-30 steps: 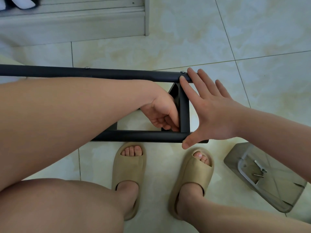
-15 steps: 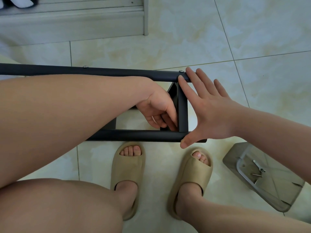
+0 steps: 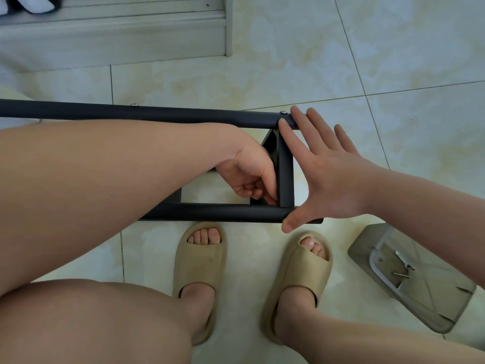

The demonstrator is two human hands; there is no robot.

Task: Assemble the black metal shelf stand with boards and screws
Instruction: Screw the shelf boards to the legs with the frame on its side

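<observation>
The black metal frame lies on its side over the tiled floor, with a far tube (image 3: 183,115) and a near tube (image 3: 215,212) joined by a short cross bar (image 3: 286,174). Two screw heads (image 3: 134,105) show on the far tube. My left hand (image 3: 249,174) reaches inside the frame with its fingers curled, pinching something small against the inner side of the cross bar; what it pinches is hidden. My right hand (image 3: 333,177) lies spread over the frame's end, fingertips on the far tube, thumb on the near tube.
A clear plastic tray (image 3: 367,248) with a few loose screws (image 3: 402,266) sits on the floor at the right. My feet in beige sandals (image 3: 199,261) stand just below the frame. A grey door frame (image 3: 118,35) runs along the top left.
My left hand's fingers have shifted slightly against the cross bar. My right hand and the frame have stayed in place.
</observation>
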